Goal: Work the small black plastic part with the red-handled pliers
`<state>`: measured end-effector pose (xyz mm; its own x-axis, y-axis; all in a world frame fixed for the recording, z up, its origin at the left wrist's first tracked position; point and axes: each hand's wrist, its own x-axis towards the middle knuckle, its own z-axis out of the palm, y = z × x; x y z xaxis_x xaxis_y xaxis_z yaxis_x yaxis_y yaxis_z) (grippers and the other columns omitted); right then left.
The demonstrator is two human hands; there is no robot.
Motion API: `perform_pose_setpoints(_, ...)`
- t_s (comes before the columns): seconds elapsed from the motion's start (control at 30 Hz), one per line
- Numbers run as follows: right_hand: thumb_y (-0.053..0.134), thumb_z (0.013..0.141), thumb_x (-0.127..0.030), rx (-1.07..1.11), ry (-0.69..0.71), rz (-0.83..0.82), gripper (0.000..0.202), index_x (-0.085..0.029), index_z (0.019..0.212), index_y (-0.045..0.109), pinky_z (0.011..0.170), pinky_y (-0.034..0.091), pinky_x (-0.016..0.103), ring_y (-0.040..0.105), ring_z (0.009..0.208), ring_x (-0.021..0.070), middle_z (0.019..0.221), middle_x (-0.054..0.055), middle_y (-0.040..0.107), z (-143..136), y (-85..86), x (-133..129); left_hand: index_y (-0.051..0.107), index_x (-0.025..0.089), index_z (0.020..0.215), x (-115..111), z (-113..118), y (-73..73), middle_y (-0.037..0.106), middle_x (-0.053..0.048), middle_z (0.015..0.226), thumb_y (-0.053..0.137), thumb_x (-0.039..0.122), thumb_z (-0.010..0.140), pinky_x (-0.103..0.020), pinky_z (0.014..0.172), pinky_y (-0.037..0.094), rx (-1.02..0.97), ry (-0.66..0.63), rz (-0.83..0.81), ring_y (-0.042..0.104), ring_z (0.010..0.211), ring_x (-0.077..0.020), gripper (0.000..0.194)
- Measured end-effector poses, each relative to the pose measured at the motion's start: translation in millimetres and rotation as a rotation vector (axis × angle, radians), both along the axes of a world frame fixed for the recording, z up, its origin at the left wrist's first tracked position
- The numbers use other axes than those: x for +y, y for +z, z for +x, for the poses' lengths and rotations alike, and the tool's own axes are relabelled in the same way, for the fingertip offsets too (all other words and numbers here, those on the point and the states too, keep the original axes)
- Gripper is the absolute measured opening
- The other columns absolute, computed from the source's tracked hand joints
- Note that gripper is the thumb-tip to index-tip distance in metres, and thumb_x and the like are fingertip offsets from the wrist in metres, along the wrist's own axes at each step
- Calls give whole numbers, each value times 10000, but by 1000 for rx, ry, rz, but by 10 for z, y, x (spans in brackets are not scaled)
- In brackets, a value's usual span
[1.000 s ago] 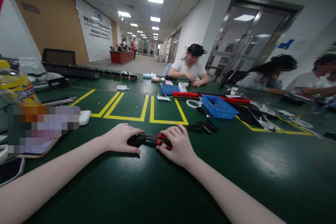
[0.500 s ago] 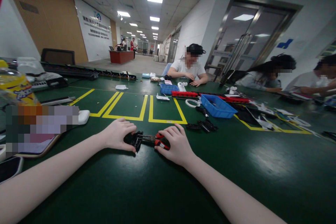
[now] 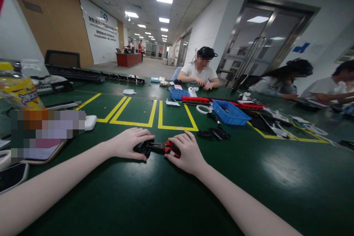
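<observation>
My left hand (image 3: 128, 144) is wrapped round a small black part (image 3: 144, 148) on the green table, thumb on its near side and fingers on its far side. My right hand (image 3: 188, 153) holds red-handled pliers (image 3: 172, 149), which lie sideways with their jaws pointing left. The jaw tips meet the black part between my two hands; exactly what they grip is too small to tell. Several black pieces (image 3: 218, 133) lie on the table beyond my right hand.
Blue bins (image 3: 231, 113) and a white ring (image 3: 204, 109) stand beyond my right hand. Yellow tape (image 3: 132, 122) marks the green table (image 3: 166, 199). A bottle (image 3: 23, 94) and phones (image 3: 13, 177) are at left. A person (image 3: 200, 72) sits opposite, others at right.
The fingers of my left hand have closed in further over the black part. My right hand and the pliers look almost the same, and the whole view has shifted slightly.
</observation>
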<state>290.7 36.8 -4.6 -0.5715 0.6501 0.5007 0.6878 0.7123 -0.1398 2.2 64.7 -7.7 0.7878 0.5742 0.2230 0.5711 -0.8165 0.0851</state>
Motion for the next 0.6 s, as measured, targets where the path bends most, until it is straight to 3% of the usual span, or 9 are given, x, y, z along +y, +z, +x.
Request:
perform_pose_setpoints(0.1, 686, 795, -463, -2, -5, -2, 405, -206, 1106, 646, 1092, 314, 508, 611, 1022, 248, 1048, 75, 697, -1, 6, -4, 481, 234, 1387, 11, 7, -1, 566, -106, 1303, 606, 629, 850, -388, 928, 451, -13, -8, -20, 584, 1132, -303, 679)
perform_pose_setpoints(0.6, 687, 793, -459, -5, -8, -12, 403, -212, 1108, 644, 1084, 319, 514, 614, 1019, 253, 1052, 79, 696, -3, 9, -7, 530, 223, 1342, -20, 22, 14, 571, -114, 1299, 650, 536, 844, -401, 940, 475, -95, -31, -23, 597, 1122, -299, 600)
